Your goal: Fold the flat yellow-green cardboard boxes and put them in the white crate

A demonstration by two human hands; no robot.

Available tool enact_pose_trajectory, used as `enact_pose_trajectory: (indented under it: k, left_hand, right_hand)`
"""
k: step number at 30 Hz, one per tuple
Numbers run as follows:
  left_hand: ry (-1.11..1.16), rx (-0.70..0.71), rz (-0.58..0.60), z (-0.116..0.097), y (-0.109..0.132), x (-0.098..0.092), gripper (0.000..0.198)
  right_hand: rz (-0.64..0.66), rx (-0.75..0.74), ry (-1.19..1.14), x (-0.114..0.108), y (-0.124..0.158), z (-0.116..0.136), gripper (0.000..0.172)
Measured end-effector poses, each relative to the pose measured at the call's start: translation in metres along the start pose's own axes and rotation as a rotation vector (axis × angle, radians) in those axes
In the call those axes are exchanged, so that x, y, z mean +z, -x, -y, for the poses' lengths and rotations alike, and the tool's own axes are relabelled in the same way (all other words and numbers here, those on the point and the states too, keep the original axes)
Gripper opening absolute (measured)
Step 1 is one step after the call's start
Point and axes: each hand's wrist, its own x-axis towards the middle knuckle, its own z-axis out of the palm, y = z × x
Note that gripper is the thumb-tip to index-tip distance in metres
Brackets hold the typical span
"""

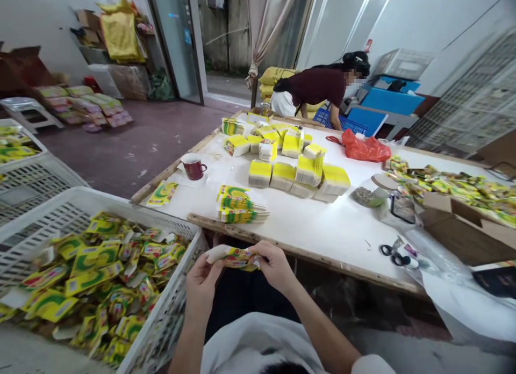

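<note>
Broadly, a white-topped desk (342, 239) filled the middle; behind its far edge a person in a dark red top (318, 86) bent over; to the left stood a white crate (92, 199), heaped with yellow-green packs (86, 261); an open cardboard box (463, 223) sat at the desk's right; a red plastic bag (366, 147) lay near the far edge, beyond stacks of yellow-topped cards (304, 172); a fan of packs with sticks (236, 205) rested by the near edge; the left hand (203, 280) and right hand (274, 264) were raised over the lap, fingers pinched; a red-and-white mug (194, 167) stood left of the cards; smallest, a yellow packet (237, 257) stretched between the hands, its white end in the left, its other end in the right, though the right fingertips' exact hold was perhaps too small to judge.
</note>
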Motion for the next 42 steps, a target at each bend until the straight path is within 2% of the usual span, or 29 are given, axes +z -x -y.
enact_pose_trajectory:
  k: [3,5,8,10,12,14,17,21,24,26,30,35,38,42]
  left_hand:
    - [-0.106,0.088,0.141,-0.016,-0.003,-0.020,0.063]
    - [-0.265,0.078,0.268,-0.025,-0.003,-0.027,0.076]
    - [-0.570,-0.071,0.492,-0.026,0.004,-0.021,0.093]
    - [-0.634,-0.117,0.563,-0.020,0.009,-0.010,0.084]
    - [-0.599,-0.096,0.496,-0.011,0.013,0.001,0.066]
    - [-0.542,-0.060,0.335,-0.004,0.015,0.009,0.058]
    - [-0.450,-0.017,0.131,0.001,0.015,0.014,0.061]
    - [-0.389,0.003,0.007,0.007,0.015,0.012,0.074]
    - [-0.538,0.007,0.015,0.011,0.019,0.008,0.085]
    - [-0.630,0.030,0.092,0.012,0.023,0.008,0.084]
    - [-0.640,0.141,0.242,0.012,0.033,0.012,0.071]
    - [-0.620,0.216,0.216,0.012,0.038,0.014,0.062]
    - [-0.609,0.202,0.193,0.011,0.036,0.012,0.065]
    - [-0.589,0.184,0.116,0.008,0.029,0.009,0.068]
  right_hand:
    - [0.052,-0.175,0.159,-0.006,0.000,0.000,0.038]
    - [0.150,-0.318,0.272,-0.007,-0.003,0.006,0.035]
    - [0.289,-0.476,0.348,-0.003,-0.006,0.015,0.026]
    - [0.287,-0.510,0.384,0.003,-0.006,0.017,0.022]
    - [0.185,-0.468,0.398,0.012,-0.002,0.017,0.023]
    - [0.049,-0.360,0.336,0.022,0.006,0.015,0.026]
    - [-0.076,-0.187,0.110,0.042,0.024,0.018,0.032]
    - [-0.142,0.028,-0.251,0.061,0.035,0.022,0.038]
    - [-0.211,0.250,-0.450,0.055,0.021,0.016,0.034]
    - [-0.201,0.377,-0.491,0.044,0.006,0.009,0.032]
    - [-0.034,0.589,-0.631,0.033,-0.011,0.002,0.034]
    - [0.142,0.837,-0.980,0.057,0.002,0.005,0.041]
    - [0.185,0.857,-1.035,0.064,0.010,0.005,0.052]
    - [0.126,0.631,-1.094,0.055,0.010,0.003,0.069]
